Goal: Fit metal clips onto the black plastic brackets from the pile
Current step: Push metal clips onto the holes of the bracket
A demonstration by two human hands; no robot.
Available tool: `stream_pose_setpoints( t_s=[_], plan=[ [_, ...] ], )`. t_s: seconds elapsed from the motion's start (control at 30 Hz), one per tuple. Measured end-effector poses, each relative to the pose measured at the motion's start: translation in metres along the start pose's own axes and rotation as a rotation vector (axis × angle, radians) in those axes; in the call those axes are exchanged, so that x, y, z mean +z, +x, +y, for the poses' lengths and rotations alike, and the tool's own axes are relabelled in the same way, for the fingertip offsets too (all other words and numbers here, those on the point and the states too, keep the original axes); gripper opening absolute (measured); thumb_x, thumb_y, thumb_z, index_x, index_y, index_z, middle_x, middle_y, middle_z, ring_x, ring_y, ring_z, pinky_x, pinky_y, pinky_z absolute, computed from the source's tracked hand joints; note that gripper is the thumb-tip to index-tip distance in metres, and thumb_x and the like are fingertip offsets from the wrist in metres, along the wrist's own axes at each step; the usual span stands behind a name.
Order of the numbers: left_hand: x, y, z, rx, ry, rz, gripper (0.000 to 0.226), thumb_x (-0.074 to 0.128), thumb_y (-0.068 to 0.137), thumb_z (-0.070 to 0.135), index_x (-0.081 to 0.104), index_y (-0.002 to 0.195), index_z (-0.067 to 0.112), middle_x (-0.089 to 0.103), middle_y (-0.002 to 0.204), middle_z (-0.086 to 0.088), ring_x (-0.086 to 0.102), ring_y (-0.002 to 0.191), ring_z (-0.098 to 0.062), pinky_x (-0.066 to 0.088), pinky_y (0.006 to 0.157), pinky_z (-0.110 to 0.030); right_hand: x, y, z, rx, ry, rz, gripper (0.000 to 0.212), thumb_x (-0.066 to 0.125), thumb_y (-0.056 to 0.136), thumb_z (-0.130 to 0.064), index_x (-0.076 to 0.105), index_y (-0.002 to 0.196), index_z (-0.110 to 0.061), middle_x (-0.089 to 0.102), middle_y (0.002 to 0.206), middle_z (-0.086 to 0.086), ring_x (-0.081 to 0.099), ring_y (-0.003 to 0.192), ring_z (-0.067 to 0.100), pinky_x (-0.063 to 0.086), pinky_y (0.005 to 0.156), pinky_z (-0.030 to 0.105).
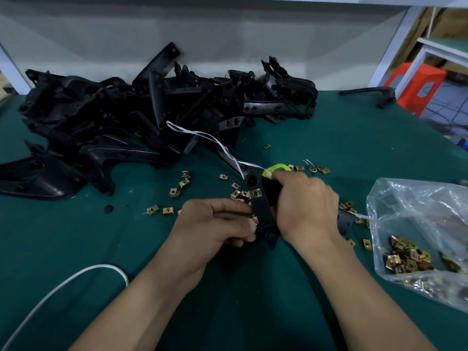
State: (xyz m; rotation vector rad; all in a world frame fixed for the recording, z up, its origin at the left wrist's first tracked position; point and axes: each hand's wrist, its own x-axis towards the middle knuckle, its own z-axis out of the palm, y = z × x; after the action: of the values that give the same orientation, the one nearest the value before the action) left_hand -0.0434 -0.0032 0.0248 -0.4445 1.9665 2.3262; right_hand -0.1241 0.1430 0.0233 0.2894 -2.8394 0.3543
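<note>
Dead centre of the green table (76, 249), the black bracket (263, 214) has one metal clip (255, 193) on its 12 o'clock end. The right hand (306, 206) is wrapped around it, and the left hand (222, 221) pinches its 9 o'clock edge. Bracket pile (121, 117) at 10 o'clock, loose clips (174, 192) around, clip bag (417, 224) at 4.

Both hands meet low over the green-covered bench (329, 138). The right hand (304, 206) grips a long black plastic bracket (263, 216) from its right side. The left hand (217, 224) pinches its lower left edge, fingers curled. A brass-coloured metal clip (255, 193) sits on the bracket's far end. Scattered loose clips (177, 188) lie beyond the left hand. The pile of black brackets (114, 122) is further beyond, leftward. A clear plastic bag (417, 211) of clips lies right of the right hand.
</note>
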Motion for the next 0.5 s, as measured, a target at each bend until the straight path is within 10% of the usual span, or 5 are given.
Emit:
stream_pose_setpoints(
  t_s=[0.33, 0.5],
  plan=[
    [-0.006, 0.001, -0.001, -0.001, 0.054, -0.005, 0.036, 0.081, 0.068, -0.014, 0.073, 0.096, 0.007, 0.07, 0.065, -0.019, 0.063, 0.052, -0.02, 0.05, 0.05, -0.022, -0.004, -0.005, -0.011, -0.047, -0.095, 0.015, 0.035, 0.058, 0.072, -0.001, 0.064, 0.091, -0.029, 0.026, 0.055, -0.008, 0.027, 0.052, 0.022, 0.019, 0.052, 0.032],
    [-0.014, 0.001, 0.007, -0.007, 0.155, -0.067, 0.045, 0.081, 0.059, -0.007, 0.079, 0.1, 0.012, 0.073, 0.073, -0.024, 0.057, 0.059, -0.024, 0.05, 0.054, -0.024, 0.0, -0.007, -0.015, -0.082, -0.102, -0.024, 0.032, 0.055, 0.071, -0.001, 0.059, 0.086, -0.028, 0.038, 0.057, -0.006, 0.03, 0.052, 0.023, 0.015, 0.048, 0.03]
  ],
)
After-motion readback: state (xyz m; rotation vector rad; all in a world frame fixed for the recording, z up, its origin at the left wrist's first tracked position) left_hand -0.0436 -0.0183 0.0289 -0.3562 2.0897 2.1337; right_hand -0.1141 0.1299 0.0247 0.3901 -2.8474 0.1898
